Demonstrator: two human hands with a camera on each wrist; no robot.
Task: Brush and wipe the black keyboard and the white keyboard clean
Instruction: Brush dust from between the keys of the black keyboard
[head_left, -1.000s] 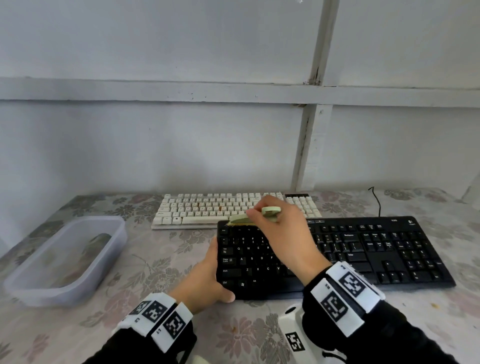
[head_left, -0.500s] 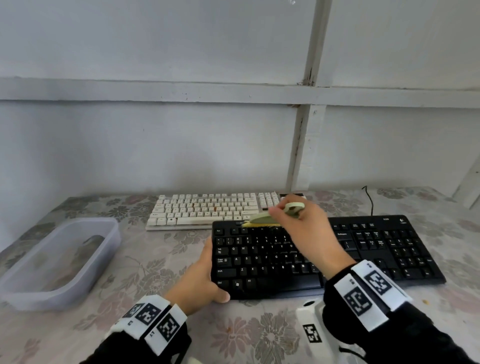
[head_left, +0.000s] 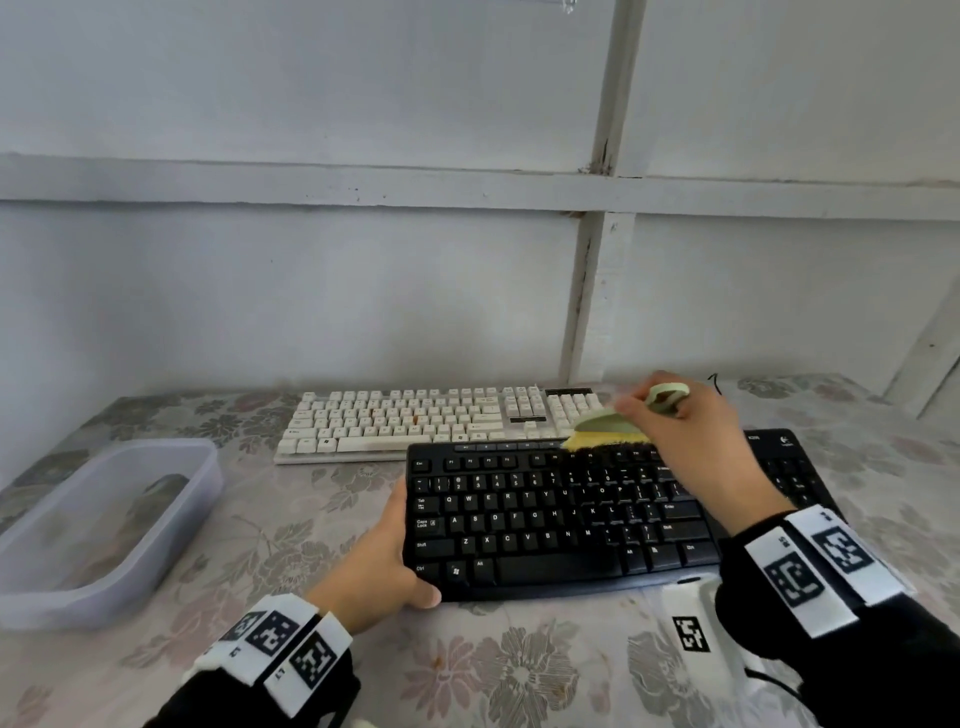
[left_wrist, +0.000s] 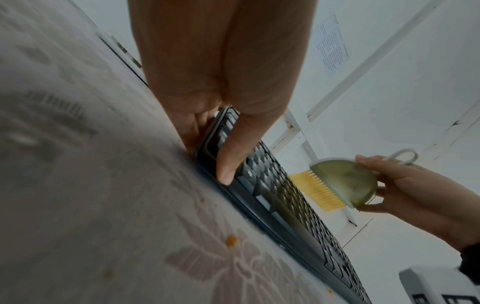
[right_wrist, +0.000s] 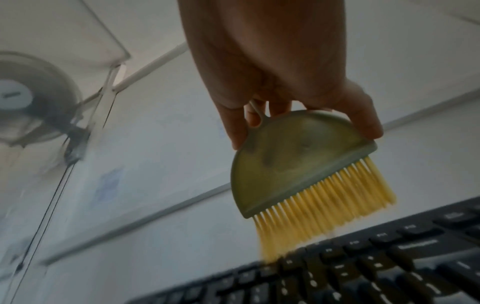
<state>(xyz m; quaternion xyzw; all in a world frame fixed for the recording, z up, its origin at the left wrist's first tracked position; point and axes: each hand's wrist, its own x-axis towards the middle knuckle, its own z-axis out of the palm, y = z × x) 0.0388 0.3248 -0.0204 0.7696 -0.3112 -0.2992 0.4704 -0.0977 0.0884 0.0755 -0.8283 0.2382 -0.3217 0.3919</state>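
The table (head_left: 322, 519), under a flowered cloth, runs back to a pale wall and carries everything. The black keyboard (head_left: 545, 525) lies nearest the person, with the white keyboard (head_left: 415, 421) just behind it, their long edges close together or touching — which, the pictures do not settle. A translucent tub (head_left: 104, 525) sits well apart at the left. The left hand (head_left: 379, 566) grips the black keyboard's near-left corner, thumb over the front rim and fingers curled at the side edge. The right hand (head_left: 691, 441) pinches a small green brush (head_left: 608, 423) by its half-round back, the yellow bristles (right_wrist: 319, 211) touching the top key row around its middle. The work looks early: one row in hand, the white keyboard and all wiping still to do. To brush well, I would keep the bristles angled and the strokes short along each row, driving crumbs toward one end rather than back onto the white keyboard. The left grip should hold firm so the board does not skate. Open cloth lies in front and to the right — the better direction to sweep, since loose orange crumbs (left_wrist: 231, 240) already dot the cloth near the front.
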